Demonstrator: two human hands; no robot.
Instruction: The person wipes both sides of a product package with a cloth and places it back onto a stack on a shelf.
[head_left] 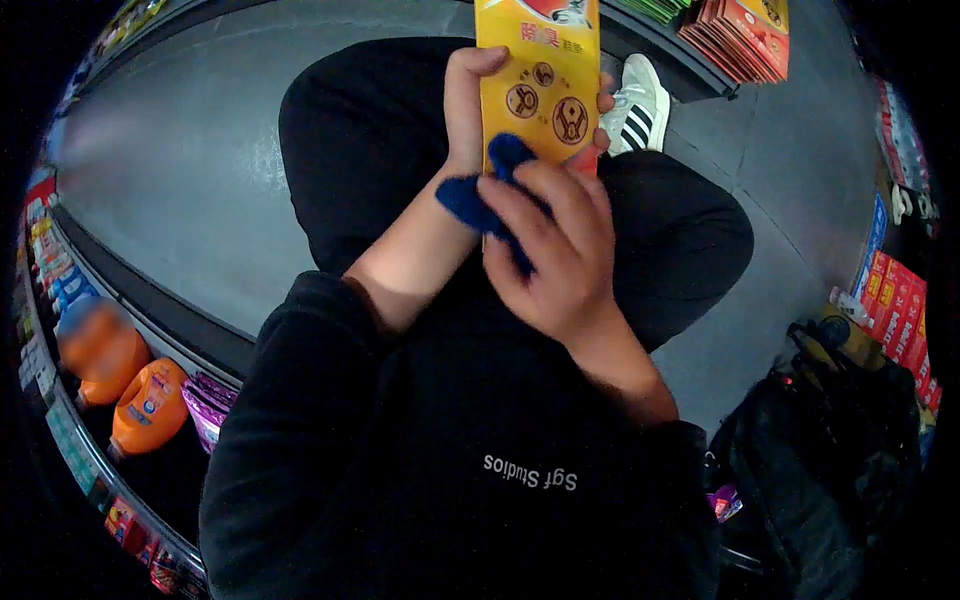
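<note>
My left hand (pixel 464 112) is wrapped round a flat yellow insole packet (pixel 545 55) with Chinese print and brown round pictures. Its thumb lies along the left edge, and fingertips show at the right edge. A dark blue cloth (pixel 466 201) is bunched in the curled fingers of my right hand (pixel 565 240). Cloth and hand lie over the lower part of the packet's front, hiding it. Whether the cloth presses on the packet I cannot tell.
My crossed legs in black trousers (pixel 370 130) rest on the grey floor (pixel 190 170), with a white shoe (pixel 640 105) beyond. Orange packets (pixel 745 45) fill a low shelf ahead. Orange bottles (pixel 150 405) stand at the left, a black bag (pixel 800 460) at the right.
</note>
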